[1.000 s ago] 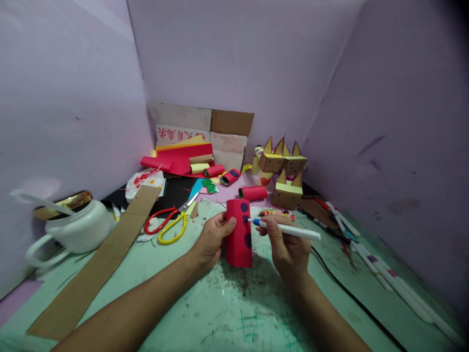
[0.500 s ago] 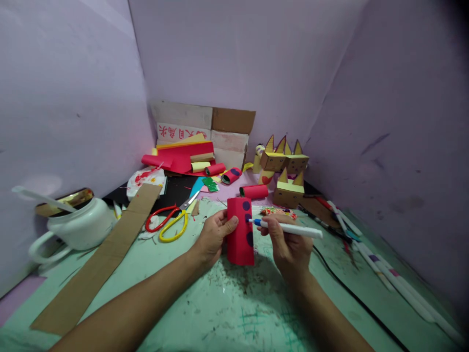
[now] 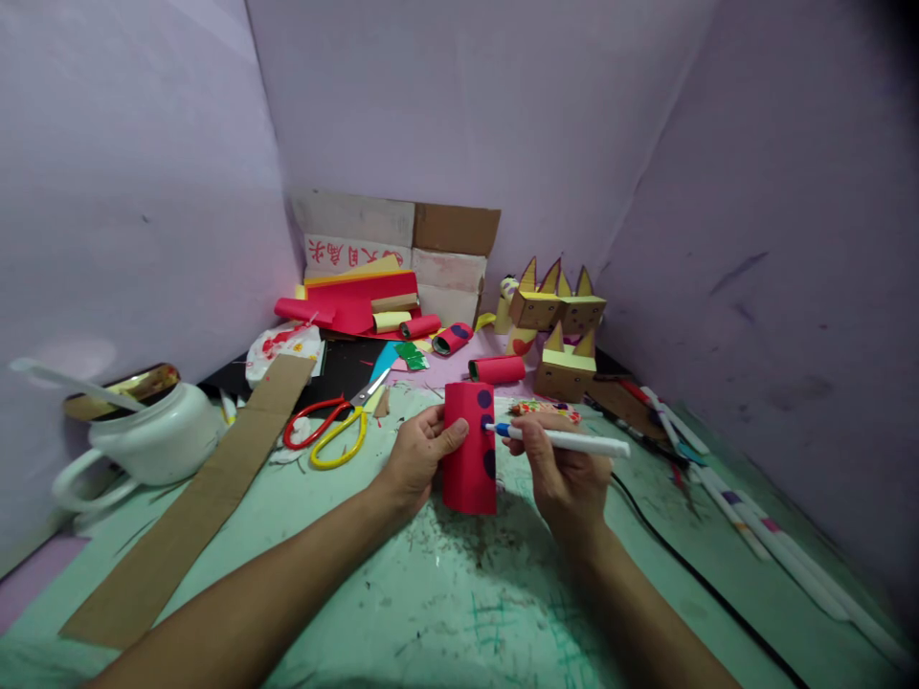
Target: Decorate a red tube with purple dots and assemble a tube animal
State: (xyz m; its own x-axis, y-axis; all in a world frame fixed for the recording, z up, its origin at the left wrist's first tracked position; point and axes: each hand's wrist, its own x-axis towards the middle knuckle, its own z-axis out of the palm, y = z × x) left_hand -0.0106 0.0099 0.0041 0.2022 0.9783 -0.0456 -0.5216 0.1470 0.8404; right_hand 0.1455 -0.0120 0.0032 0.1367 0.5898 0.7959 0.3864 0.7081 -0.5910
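With the upright, curved piece of bright red paper (image 3: 463,469) taken as the dial's centre, the left hand (image 3: 414,455) is placed at nine o'clock and the right hand (image 3: 567,469) at three. The red paper is held above the pale green, stained tabletop (image 3: 402,603). It is pinched by the partly curled left hand, thumb across the front and fingers behind, apparently so that it is steadied against the nib; the thumb is laid clear of the spots, perhaps to avoid smudging. By the right hand, curled in a writing grip, a slim white marker with a blue collar (image 3: 581,442) is held almost level, seemingly so that the middle spot can be met squarely. Scissors with one red and one yellow handle (image 3: 337,435) are laid towards ten o'clock, probably out of the way but within reach. A red paper-covered tube (image 3: 501,370) is seen at one o'clock.

The red paper's face is smooth and bowed. Three rounded dark purple-blue spots are lined up along its right edge, the middle one partly hidden by the nib. Whether its back is closed cannot be told.
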